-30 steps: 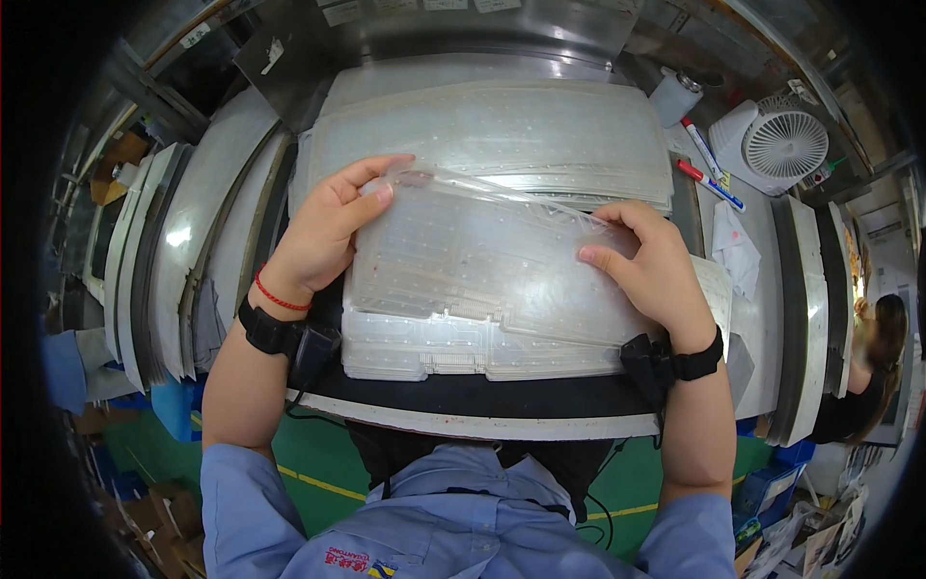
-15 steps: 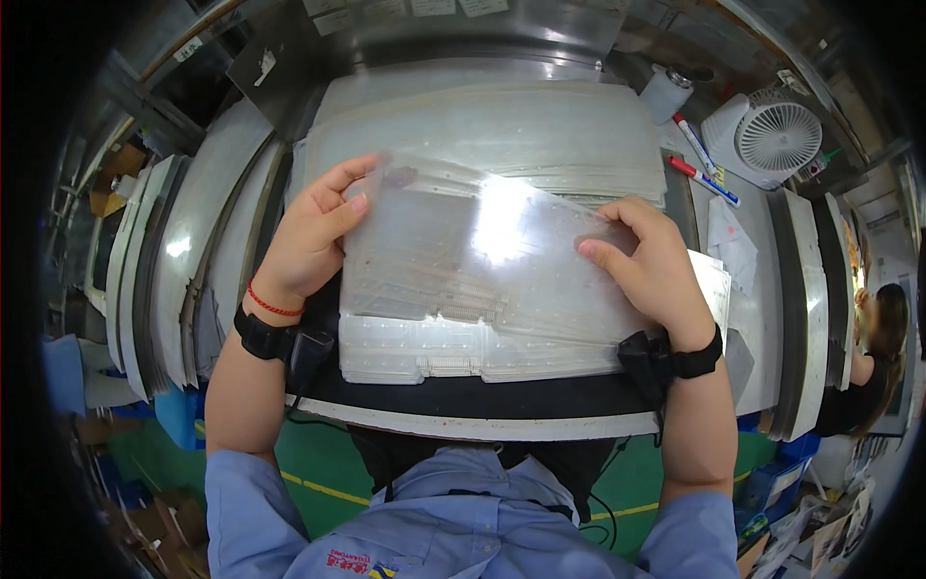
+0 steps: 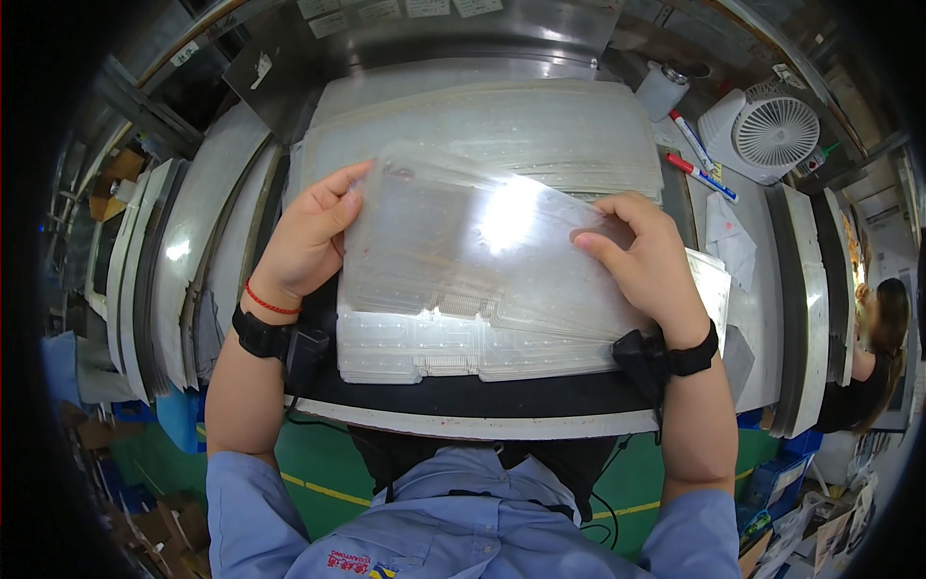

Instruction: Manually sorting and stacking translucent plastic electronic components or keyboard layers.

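Clear sheet [image 3: 424, 222] retilted, pinched in left fingers [image 3: 336, 183] and right fingers [image 3: 627, 208]; white bottle [image 3: 661, 95] beyond, contents unclear.

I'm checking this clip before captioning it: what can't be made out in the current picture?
All in the head view:
Sheet: part of its face is washed out by glare.
Stack: mostly covered by the sheet, seen only hazily through it.
Left hand, right hand: some fingers hidden by the hands themselves.
Labels: too small to read.
Co-worker: small and blurred near the right rim.
Shirt: cut off by the lower edge.
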A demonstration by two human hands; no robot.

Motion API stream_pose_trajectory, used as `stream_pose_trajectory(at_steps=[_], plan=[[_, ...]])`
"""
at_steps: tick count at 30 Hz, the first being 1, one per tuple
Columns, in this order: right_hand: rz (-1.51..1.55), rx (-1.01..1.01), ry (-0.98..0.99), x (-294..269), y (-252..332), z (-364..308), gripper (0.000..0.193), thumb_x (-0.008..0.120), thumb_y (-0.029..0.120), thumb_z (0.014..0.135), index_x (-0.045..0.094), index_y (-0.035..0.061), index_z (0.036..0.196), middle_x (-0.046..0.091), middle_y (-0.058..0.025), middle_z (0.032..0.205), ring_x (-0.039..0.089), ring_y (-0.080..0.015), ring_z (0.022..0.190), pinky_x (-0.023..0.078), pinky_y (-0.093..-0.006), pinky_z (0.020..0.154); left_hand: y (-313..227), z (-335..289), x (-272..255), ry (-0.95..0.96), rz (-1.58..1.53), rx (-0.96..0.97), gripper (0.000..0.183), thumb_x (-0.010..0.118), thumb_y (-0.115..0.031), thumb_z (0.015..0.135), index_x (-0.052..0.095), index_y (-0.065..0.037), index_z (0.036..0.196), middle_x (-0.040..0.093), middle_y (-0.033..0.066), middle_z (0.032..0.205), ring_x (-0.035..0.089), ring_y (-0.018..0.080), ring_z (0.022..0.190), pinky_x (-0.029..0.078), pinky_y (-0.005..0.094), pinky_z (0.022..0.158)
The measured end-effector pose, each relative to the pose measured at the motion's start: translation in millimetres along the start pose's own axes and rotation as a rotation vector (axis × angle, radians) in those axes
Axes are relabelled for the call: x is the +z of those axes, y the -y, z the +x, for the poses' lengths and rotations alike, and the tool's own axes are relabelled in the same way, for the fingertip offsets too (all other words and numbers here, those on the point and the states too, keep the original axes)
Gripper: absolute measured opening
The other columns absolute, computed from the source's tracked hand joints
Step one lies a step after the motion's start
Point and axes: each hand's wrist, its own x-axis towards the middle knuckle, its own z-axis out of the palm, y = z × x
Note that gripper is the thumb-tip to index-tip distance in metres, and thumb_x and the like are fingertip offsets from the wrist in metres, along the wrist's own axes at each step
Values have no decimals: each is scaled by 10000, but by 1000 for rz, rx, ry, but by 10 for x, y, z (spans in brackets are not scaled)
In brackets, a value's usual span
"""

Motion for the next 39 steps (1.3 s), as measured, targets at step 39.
stream_pose_trajectory(at_steps=[39], plan=[[-96,-42,-38,16,26,-1,461,853,263,739,681,-23,1056,661,-171,980,624,-338,948,496,-398,855,-29,25,127,-164,179,-20,404,540,-132,1035,500,20,1407,684,114,1229,672,155,1089,530,303,970]])
